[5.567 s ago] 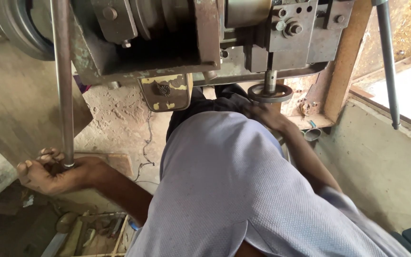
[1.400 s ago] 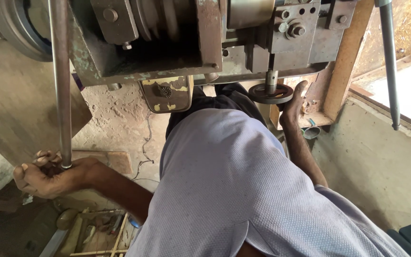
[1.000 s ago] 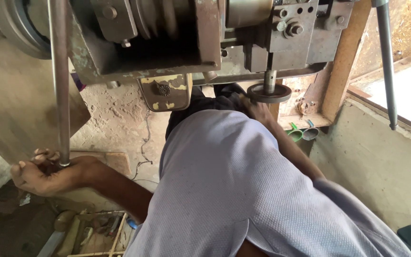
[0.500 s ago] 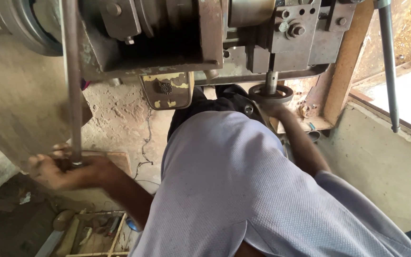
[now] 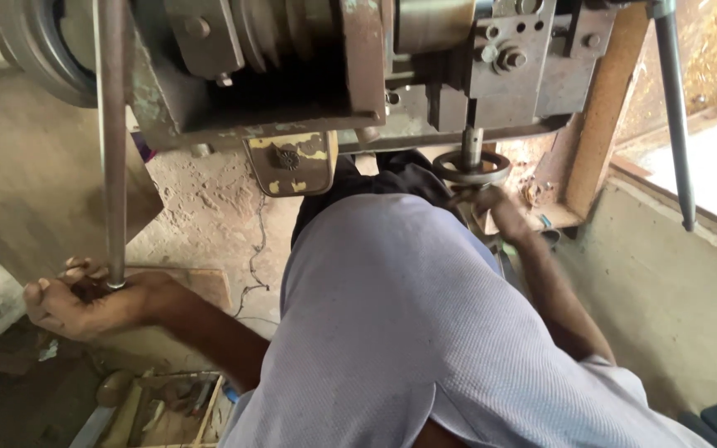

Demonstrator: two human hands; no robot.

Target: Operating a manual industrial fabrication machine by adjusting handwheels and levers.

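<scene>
1. At nine o'clock in the view, the long grey steel lever bar (image 5: 113, 141) hangs upright, its lower end in the left hand (image 5: 85, 300), whose fingers curl around the bar's tip.
2. At two o'clock, the small round dark metal handwheel (image 5: 471, 168) sits on a short vertical shaft under the rusty grey machine body (image 5: 309, 66); the right hand (image 5: 491, 202) touches its lower rim, though I cannot tell whether the fingers clench it.
3. At six o'clock, the person's pale lilac shirt (image 5: 408, 332) fills the foreground.
4. At seven o'clock, a wooden box of tools (image 5: 168, 406) lies on the floor.
5. At three o'clock, a slim grey rod (image 5: 675, 124) hangs near the concrete wall (image 5: 674, 290).
</scene>
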